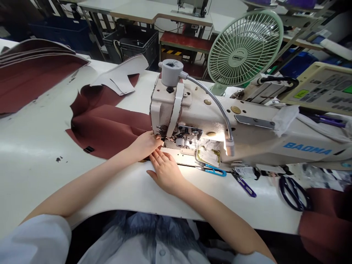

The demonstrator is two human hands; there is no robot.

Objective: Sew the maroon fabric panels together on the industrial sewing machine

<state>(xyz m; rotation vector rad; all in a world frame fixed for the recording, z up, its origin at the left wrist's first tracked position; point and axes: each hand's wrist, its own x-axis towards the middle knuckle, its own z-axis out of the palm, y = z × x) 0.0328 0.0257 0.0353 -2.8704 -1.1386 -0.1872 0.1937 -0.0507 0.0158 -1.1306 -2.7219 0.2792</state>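
A maroon sheet (110, 123), like leather or coated cloth, lies folded up left of a sewing machine (189, 102) and runs in beneath its head. My left hand (144, 146) rests on the sheet's near edge close to the needle, its fingers bent and pressed together on the material. Just right of it, my right hand (167, 171) lies flat at the machine bed, fingers stretched and thumb apart. Its fingertips meet those of my left hand. The needle point and the edge beneath the fingers are hidden.
Blue thread snips (216, 170), purple snips (246, 185) and dark-handled scissors (294, 194) lie on the right. A small tray (208, 157) sits by the bed. Behind the machine stands a green fan (242, 55). Maroon pieces (41, 69) are stacked at far left.
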